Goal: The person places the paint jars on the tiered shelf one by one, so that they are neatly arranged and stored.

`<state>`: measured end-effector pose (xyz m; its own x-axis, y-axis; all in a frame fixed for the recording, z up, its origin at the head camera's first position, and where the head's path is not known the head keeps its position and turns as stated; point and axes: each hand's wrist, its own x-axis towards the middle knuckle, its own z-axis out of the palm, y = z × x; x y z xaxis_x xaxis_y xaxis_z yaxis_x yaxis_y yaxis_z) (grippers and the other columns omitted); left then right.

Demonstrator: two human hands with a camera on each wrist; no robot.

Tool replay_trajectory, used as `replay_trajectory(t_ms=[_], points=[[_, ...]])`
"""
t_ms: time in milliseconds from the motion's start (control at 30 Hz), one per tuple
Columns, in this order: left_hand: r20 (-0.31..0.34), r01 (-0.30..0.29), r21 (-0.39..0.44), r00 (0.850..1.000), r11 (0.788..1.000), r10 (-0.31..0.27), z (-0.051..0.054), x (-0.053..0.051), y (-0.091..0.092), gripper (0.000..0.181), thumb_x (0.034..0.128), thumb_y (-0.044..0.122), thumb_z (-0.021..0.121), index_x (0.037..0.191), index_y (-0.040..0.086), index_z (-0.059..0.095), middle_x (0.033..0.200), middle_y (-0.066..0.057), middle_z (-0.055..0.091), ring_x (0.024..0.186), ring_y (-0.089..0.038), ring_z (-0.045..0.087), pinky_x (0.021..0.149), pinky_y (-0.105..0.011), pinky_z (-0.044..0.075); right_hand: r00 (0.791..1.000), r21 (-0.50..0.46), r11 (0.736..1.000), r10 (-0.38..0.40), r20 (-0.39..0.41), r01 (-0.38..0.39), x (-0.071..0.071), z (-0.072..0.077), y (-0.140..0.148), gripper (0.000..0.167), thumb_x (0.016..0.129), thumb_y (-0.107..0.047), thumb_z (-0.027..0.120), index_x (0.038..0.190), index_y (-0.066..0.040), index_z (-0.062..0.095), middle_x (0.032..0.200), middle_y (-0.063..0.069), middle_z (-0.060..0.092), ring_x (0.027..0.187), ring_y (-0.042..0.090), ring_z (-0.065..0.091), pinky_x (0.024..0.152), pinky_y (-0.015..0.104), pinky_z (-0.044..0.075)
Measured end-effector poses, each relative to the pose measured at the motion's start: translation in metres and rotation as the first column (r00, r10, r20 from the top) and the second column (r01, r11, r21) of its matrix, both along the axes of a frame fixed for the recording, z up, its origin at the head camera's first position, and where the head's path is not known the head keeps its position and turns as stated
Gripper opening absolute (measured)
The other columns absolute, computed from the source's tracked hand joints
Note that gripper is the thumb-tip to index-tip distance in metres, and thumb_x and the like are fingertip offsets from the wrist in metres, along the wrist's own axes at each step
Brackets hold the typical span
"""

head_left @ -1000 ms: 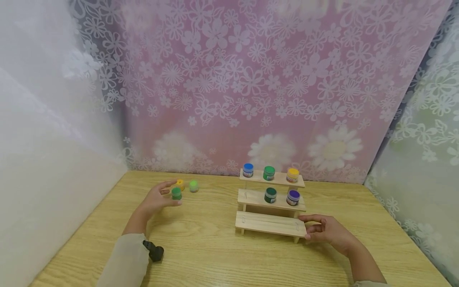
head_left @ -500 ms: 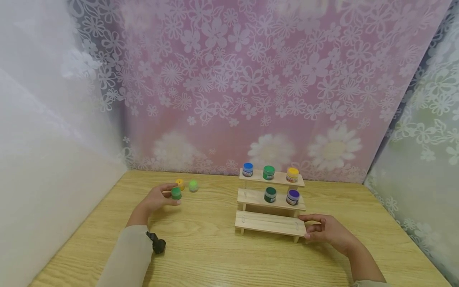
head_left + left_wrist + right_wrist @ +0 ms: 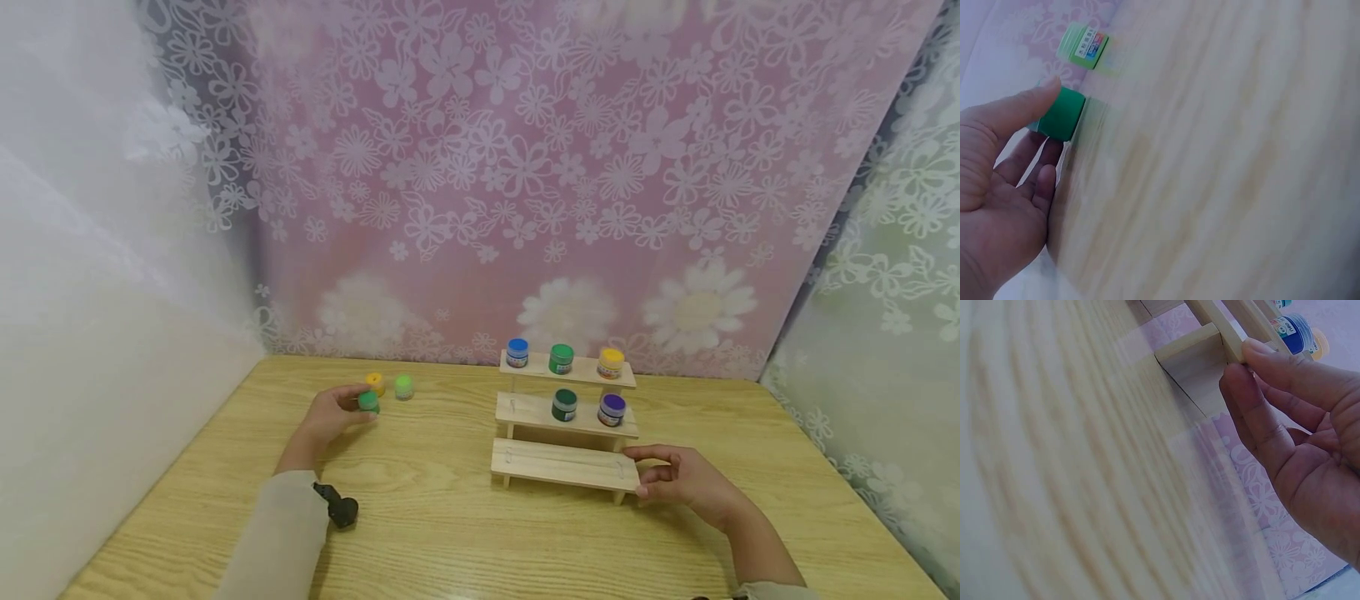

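Observation:
At the left of the table, my left hand (image 3: 330,415) pinches a small green paint jar (image 3: 368,402) between thumb and fingers. In the left wrist view the thumb lies over that jar (image 3: 1066,115). Close behind it stand an orange-yellow jar (image 3: 376,384) and a light green jar (image 3: 404,387). My right hand (image 3: 686,483) grips the right end of the lowest step of a three-step wooden stand (image 3: 562,467). Thumb and index finger pinch the board's edge in the right wrist view, where the hand (image 3: 1310,431) shows plainly.
The stand's top step bears a blue jar (image 3: 517,353), a green jar (image 3: 561,359) and a yellow jar (image 3: 611,363). On its middle step are a dark green jar (image 3: 565,405) and a purple jar (image 3: 612,410). A floral curtain (image 3: 480,208) hangs behind the table.
My left fingers and thumb have closed in around the green jar, and the left forearm has shifted slightly right. The right hand keeps its place on the stand.

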<state>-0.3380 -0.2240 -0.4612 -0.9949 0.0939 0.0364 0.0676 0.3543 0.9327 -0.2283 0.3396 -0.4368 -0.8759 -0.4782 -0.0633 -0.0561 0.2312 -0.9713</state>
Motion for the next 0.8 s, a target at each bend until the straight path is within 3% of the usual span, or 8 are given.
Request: replay_trajectory(t_ms=[367, 633, 800], points=[[-0.016, -0.073, 0.065, 0.997, 0.995, 0.074, -0.006, -0.001, 0.002, 0.053, 0.0865, 0.011, 0.076, 0.135, 0.0, 0.057, 0.13, -0.019, 0.059, 0.116, -0.031, 0.056, 0.094, -0.031, 0.05, 1.0, 0.02, 1.0, -0.018, -0.001, 0.018, 0.0, 0.003, -0.001, 0.061, 0.09, -0.006, 0.07, 0.141, 0.012, 0.042, 0.106, 0.017, 0.061, 0.086, 0.019, 0.064, 0.081, 0.039, 0.057], [0.002, -0.087, 0.102, 0.996, 0.991, 0.087, -0.002, 0.007, 0.003, 0.055, 0.0853, 0.012, 0.077, 0.136, 0.004, 0.057, 0.133, -0.017, 0.056, 0.122, -0.031, 0.051, 0.106, -0.044, 0.041, 0.999, 0.036, 0.998, -0.042, 0.001, 0.042, 0.0, 0.003, -0.001, 0.061, 0.089, -0.008, 0.072, 0.14, 0.01, 0.044, 0.12, 0.018, 0.055, 0.088, 0.02, 0.063, 0.08, 0.039, 0.057], [0.002, -0.092, 0.098, 0.996, 0.991, 0.093, 0.001, 0.013, 0.003, 0.056, 0.0848, 0.016, 0.078, 0.136, 0.005, 0.057, 0.134, -0.017, 0.054, 0.122, -0.032, 0.049, 0.106, -0.048, 0.04, 0.999, 0.034, 0.999, -0.04, 0.008, 0.039, 0.0, 0.001, -0.001, 0.061, 0.089, -0.008, 0.071, 0.14, 0.011, 0.043, 0.113, 0.018, 0.059, 0.089, 0.021, 0.064, 0.081, 0.038, 0.057]])
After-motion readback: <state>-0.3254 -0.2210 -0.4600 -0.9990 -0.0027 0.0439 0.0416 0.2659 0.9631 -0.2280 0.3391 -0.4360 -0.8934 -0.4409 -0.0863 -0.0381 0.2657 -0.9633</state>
